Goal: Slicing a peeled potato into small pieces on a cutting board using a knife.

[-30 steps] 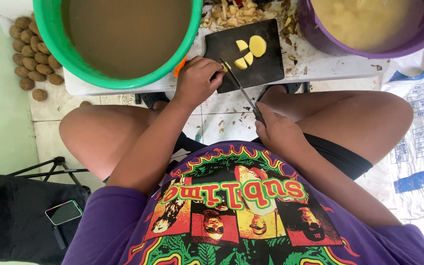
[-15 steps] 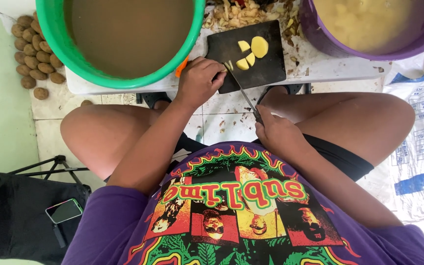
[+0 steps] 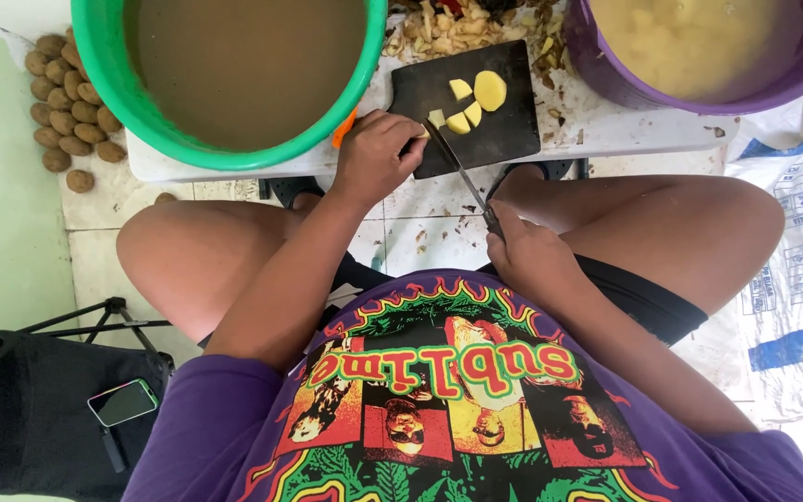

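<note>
Squarely on the black cutting board (image 3: 504, 139) lay the peeled potato pieces (image 3: 471, 102): pale yellow, smooth-cut, one rounded half and several smaller wedges clustered toward the board's near left part. The board itself was a flat, matte black rectangle resting on a white tabletop (image 3: 606, 130), speckled with scraps.

At the board's near left corner, the left hand (image 3: 375, 160) was curled with its fingers bent down, the fingertips pressing a small potato chunk (image 3: 436, 118) against the board. Just off the board's near edge, the right hand (image 3: 532, 256) was closed in a fist round the dark handle of a knife (image 3: 462, 172), whose thin, narrow metal blade slanted up onto the board and met the pieces beside the left fingertips.

Beyond the board's far edge sat a heap of ragged, tan potato peelings (image 3: 457, 23). To the board's left stood a round green plastic tub (image 3: 234, 84) filled with murky brown water; a bit of something orange (image 3: 344, 128) showed between that tub and the left hand. To the board's right stood a round purple plastic tub (image 3: 699, 56) holding cloudy water with pale potato pieces sunk in it.

Farther left of the board, past the green tub, unpeeled brown potatoes (image 3: 62, 102) lay piled on the tiled floor. Right of the board, beyond the purple tub, a woven white sack (image 3: 801, 270) with blue stripes was spread flat. Well to the near left of the board, a smartphone (image 3: 123, 402) with a dark screen rested on black fabric.
</note>
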